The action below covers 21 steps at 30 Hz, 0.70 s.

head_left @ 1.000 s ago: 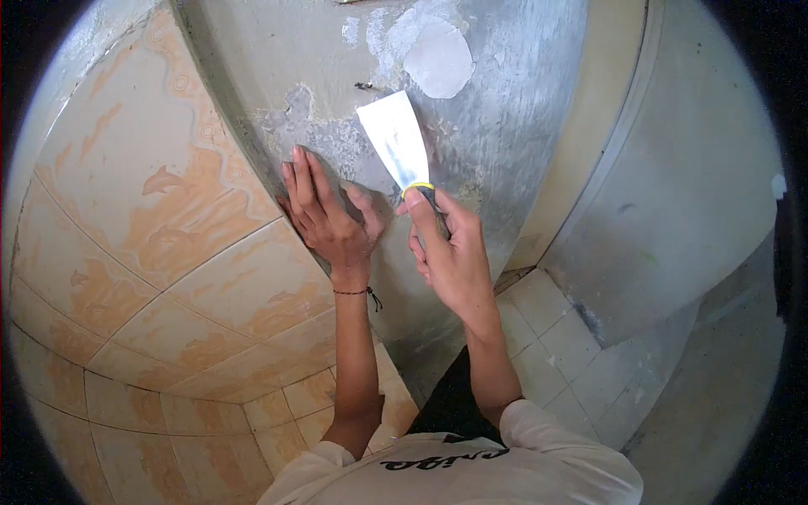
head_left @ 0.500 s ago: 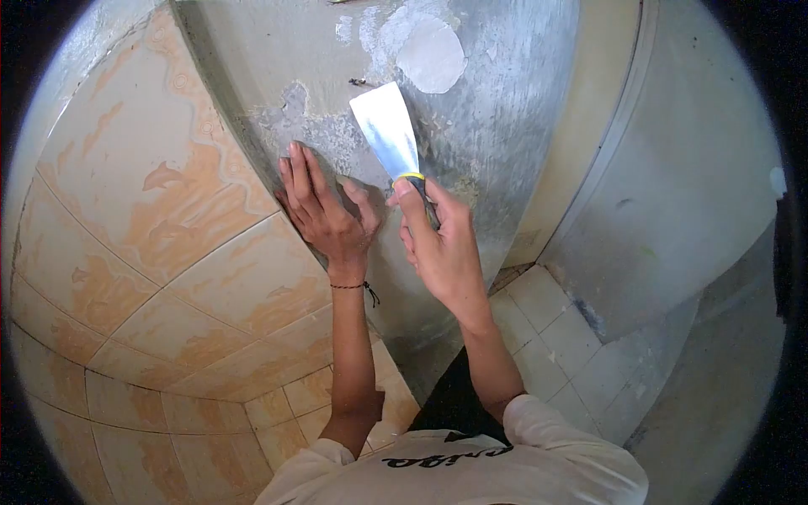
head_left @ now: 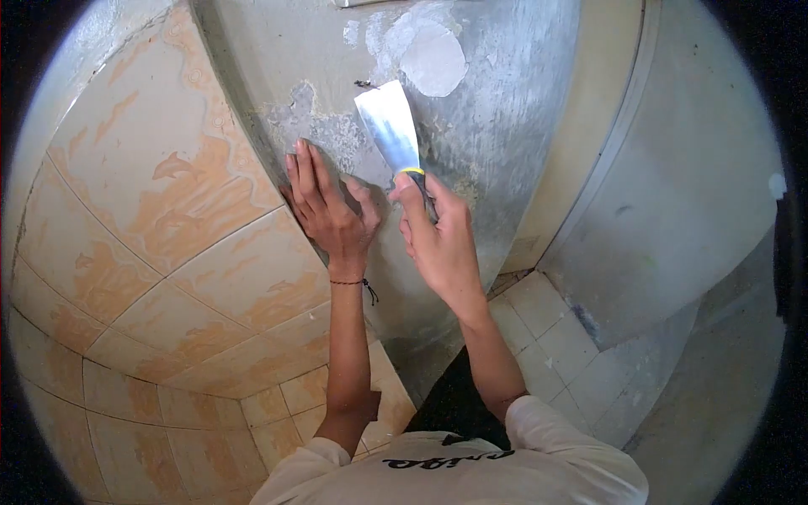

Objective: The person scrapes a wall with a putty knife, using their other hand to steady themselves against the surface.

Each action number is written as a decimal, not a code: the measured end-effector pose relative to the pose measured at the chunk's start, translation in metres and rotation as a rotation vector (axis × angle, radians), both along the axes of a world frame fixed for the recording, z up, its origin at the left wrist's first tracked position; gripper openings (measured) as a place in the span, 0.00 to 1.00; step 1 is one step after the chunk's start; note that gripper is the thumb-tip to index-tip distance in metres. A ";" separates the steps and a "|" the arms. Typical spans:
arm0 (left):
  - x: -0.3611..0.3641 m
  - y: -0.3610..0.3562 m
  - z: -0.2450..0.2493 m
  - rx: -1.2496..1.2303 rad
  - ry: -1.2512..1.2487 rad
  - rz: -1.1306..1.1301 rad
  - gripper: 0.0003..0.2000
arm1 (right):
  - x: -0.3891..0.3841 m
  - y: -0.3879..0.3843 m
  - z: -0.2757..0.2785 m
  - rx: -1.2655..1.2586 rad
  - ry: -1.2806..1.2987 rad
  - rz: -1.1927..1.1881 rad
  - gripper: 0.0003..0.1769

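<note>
Two bare hands are at the grey wall point(head_left: 505, 126): the right hand point(head_left: 439, 244) grips the putty knife point(head_left: 390, 126) by its handle, the blade pointing to eleven o'clock, while the left hand point(head_left: 332, 225) lies flat at nine o'clock from it, grasping nothing, beside the tiled wall point(head_left: 114, 189). The work looks partway along: the pale round patch point(head_left: 433, 66) at one o'clock from the blade appears fairly even, but the rough patch point(head_left: 328, 130) at nine o'clock is mottled and seems unfinished. Whether the blade's edge touches the wall cannot be told.
</note>
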State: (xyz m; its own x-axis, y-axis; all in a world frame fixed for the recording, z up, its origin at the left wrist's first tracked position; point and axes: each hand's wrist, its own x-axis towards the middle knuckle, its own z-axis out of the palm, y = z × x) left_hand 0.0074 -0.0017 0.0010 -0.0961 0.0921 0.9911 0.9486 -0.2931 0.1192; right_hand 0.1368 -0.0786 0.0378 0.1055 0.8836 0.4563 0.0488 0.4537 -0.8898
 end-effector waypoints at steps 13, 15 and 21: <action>-0.002 0.000 -0.002 -0.002 -0.017 -0.047 0.31 | 0.008 0.007 -0.014 -0.112 -0.043 0.084 0.20; -0.003 -0.001 -0.001 -0.007 -0.009 -0.038 0.31 | 0.010 0.007 -0.016 0.021 -0.023 0.046 0.26; -0.005 -0.002 0.006 0.026 0.000 -0.120 0.31 | 0.023 0.001 -0.020 0.248 -0.144 0.131 0.36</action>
State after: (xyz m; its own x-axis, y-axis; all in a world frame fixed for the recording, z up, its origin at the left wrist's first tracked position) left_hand 0.0020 -0.0041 0.0066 -0.0861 0.0773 0.9933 0.9066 -0.4074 0.1103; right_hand 0.1596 -0.0779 0.0176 -0.0829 0.7454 0.6614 0.0930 0.6666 -0.7396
